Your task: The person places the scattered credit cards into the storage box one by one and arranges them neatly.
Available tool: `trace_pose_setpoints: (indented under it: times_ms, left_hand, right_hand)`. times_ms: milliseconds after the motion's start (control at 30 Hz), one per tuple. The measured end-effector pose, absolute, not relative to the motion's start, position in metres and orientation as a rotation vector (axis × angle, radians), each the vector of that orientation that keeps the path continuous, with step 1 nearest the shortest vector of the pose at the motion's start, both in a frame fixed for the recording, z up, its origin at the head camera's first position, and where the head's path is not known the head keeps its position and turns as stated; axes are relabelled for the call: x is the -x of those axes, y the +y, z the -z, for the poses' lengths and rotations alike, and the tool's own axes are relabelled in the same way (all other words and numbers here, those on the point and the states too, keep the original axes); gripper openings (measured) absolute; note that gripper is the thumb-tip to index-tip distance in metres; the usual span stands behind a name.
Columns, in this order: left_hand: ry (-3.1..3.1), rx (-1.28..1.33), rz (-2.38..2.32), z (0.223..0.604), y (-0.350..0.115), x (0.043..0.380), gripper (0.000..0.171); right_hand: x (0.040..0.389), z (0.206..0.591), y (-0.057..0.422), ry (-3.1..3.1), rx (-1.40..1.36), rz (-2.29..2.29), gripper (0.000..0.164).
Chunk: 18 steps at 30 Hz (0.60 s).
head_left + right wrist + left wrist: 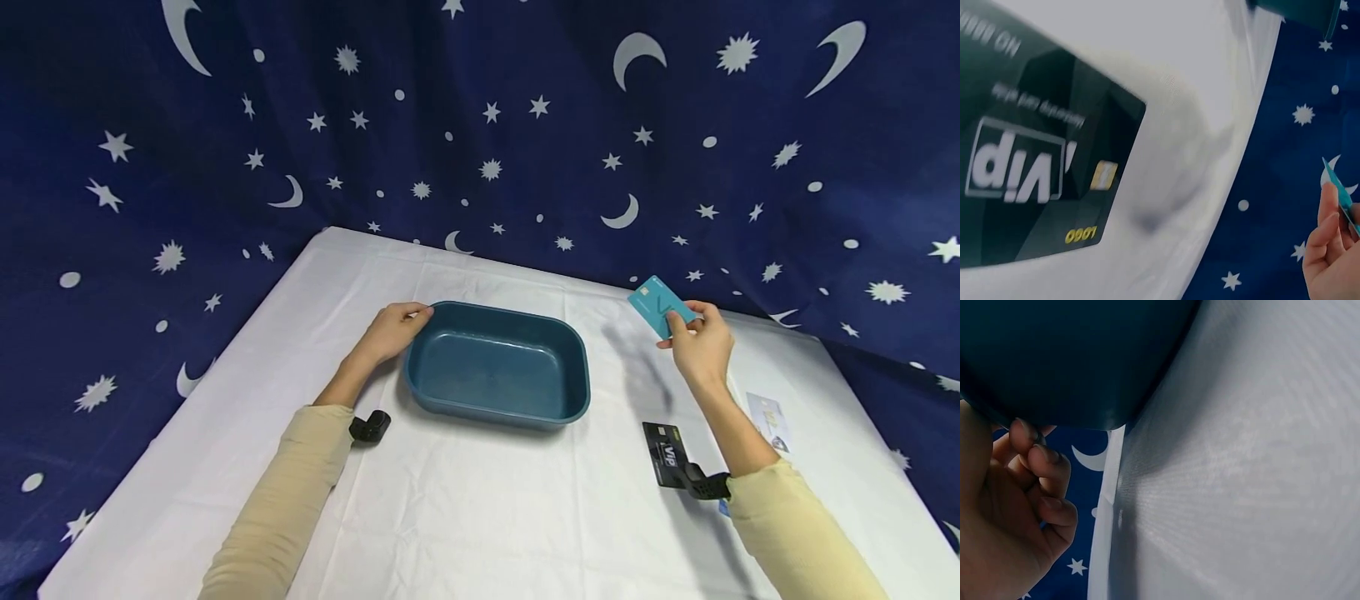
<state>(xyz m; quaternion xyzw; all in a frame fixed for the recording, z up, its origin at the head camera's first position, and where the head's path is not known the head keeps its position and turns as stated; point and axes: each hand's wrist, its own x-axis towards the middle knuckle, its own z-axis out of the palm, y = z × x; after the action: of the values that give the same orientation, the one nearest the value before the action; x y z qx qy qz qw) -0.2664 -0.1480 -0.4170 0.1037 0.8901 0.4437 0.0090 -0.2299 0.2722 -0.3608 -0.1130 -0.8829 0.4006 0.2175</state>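
Observation:
My right hand point(703, 343) pinches a teal plastic card point(660, 305) by its lower right corner, holding it raised over the table's right side. In the right wrist view the same card point(1337, 186) shows nearly edge-on between thumb and fingers. To the right of a dark teal rectangular tub point(495, 416) lies a black VIP card point(664, 455), below the raised hand; it looms large in the right wrist view. My left hand point(395, 332) grips the tub's upper left corner, thumb at the rim and fingers curled outside. The tub's inside holds nothing.
A white-and-gold card point(769, 422) lies beyond my right forearm, and a bit of a blue card point(723, 507) peeks out under that wrist. A white cloth point(480, 517) covers the table. Behind it hangs a dark blue curtain point(420, 142) with moons and stars.

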Motion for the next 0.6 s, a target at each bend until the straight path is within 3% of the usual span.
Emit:
trace_pose_setpoints:
  times_ms: [600]
  left_hand:
    - [2.776,-0.307,-1.399,0.416,-0.15,0.262,0.041]
  right_hand:
    - [0.227,0.355,0.243,-2.451,0.183,-1.333,0.037]
